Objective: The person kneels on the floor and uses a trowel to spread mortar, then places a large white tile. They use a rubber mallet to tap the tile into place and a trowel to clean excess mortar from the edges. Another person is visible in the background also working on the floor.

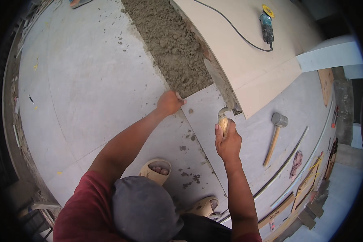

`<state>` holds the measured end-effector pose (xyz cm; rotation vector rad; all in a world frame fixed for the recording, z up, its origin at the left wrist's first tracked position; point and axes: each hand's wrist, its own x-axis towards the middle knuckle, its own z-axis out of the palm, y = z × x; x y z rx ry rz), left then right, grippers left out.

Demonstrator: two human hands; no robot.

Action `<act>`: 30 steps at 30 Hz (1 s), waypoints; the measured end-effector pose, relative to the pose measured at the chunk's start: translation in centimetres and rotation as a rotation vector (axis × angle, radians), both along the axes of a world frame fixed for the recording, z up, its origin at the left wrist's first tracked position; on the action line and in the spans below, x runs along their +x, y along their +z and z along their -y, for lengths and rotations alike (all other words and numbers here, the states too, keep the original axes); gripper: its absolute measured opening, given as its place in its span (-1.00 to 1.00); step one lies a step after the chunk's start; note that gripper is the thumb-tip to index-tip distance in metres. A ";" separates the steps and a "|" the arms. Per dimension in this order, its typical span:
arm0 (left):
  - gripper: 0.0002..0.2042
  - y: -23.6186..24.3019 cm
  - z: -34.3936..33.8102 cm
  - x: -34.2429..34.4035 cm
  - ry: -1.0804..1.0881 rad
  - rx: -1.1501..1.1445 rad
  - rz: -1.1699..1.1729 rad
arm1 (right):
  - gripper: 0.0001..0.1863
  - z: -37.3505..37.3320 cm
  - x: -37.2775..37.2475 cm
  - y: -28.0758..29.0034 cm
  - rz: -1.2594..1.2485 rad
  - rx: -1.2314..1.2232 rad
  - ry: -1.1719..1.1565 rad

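Observation:
My right hand (228, 141) grips the wooden handle of a trowel (220, 78). Its mortar-smeared blade points away from me, lying along the side of a raised beige slab (250, 86). Grey-brown mortar (169, 44) fills a strip between that slab and the large grey tiles (97, 72) on the left. My left hand (171, 103) is closed at the near left corner of the mortar, by the tile edges. Something small and pale shows at its fingers, too little to name. Below the mortar lies another grey tile (203, 107).
An angle grinder (267, 28) with a yellow disc and a black cord lies on the beige slab. To the right a rubber mallet (276, 135) rests on the tiles, near long thin bars (284, 165) and a cloth (296, 163). Mortar crumbs (189, 177) dot the floor by my sandals (156, 171).

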<state>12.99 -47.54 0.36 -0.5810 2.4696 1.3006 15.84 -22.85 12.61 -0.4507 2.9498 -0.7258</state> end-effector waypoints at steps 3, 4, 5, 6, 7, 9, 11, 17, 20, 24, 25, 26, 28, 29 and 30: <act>-0.70 -0.3 -1.1 0.3 -0.018 0.012 -0.050 | -0.58 -2.0 -2.1 -2.2 0.341 0.390 -0.239; -0.70 -0.5 -1.0 0.5 -0.018 -0.003 -0.077 | -0.58 -1.6 -2.0 -1.8 0.300 0.365 -0.239; -0.70 -0.8 -0.5 -0.2 -0.006 0.014 -0.071 | -0.58 -1.1 -1.5 -1.3 0.260 0.340 -0.239; -0.70 -0.4 0.0 -0.5 0.013 0.036 -0.051 | -0.59 -0.1 -0.7 -0.4 0.233 0.322 -0.230; -0.70 -0.2 0.4 -0.6 0.025 0.058 -0.033 | -0.58 0.8 -0.1 0.4 0.175 0.270 -0.195; -0.70 -0.2 0.4 -0.3 0.014 0.049 -0.004 | -0.57 1.9 0.5 1.4 0.050 0.167 -0.134; -0.69 0.0 0.2 -0.7 0.016 0.060 0.005 | -0.56 1.2 -1.0 -0.3 0.192 0.330 -0.167; -0.71 -0.6 0.2 -0.2 0.005 0.058 -0.040 | -0.55 1.7 0.0 0.1 0.322 0.329 -0.275; -0.72 -0.1 0.5 -0.4 0.039 0.070 0.027 | -0.55 2.7 0.6 1.4 0.128 0.102 -0.169; -0.72 0.1 -0.5 -0.9 0.008 0.080 0.025 | -0.56 1.1 -2.2 -0.3 0.201 0.329 -0.144; -0.72 0.2 -0.4 -1.2 0.010 0.086 0.022 | -0.57 0.9 -3.1 -0.7 0.317 0.481 -0.194; -0.72 0.2 -0.6 -1.3 -0.010 0.080 0.006 | -0.57 0.6 -2.9 -0.6 0.327 0.520 -0.224; -0.72 -0.2 -0.3 -0.2 -0.018 0.047 0.000 | -0.57 1.5 -2.4 0.0 0.365 0.586 -0.242; -0.72 -0.4 0.0 -0.3 0.002 0.055 0.019 | -0.55 1.9 -3.1 0.6 0.288 0.498 -0.226; -0.72 0.0 0.3 -0.6 0.011 0.070 0.042 | -0.54 2.8 -2.7 2.0 0.212 0.418 -0.211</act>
